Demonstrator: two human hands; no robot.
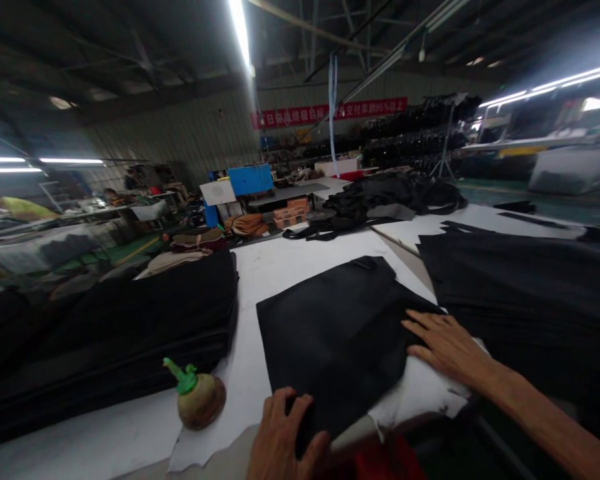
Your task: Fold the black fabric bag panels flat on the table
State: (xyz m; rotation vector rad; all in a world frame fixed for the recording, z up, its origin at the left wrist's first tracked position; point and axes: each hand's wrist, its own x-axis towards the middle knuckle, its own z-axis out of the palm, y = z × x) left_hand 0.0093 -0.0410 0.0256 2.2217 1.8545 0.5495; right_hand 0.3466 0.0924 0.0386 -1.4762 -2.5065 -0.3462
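A black cut fabric piece (340,333) lies flat on a white sheet (290,267) covering the work table. My right hand (445,347) rests flat on the piece's right edge, fingers spread and pointing left. My left hand (285,440) presses on the near edge of the same piece, fingers curled over it. A small round brown bottle with a green nozzle (197,397) stands to the left of my left hand, apart from it.
A thick stack of black fabric (130,333) lies at the left, another black pile (525,287) at the right. Heaped black cloth (380,197) sits farther back. Tan pieces, a blue box (250,179) and other workbenches fill the background.
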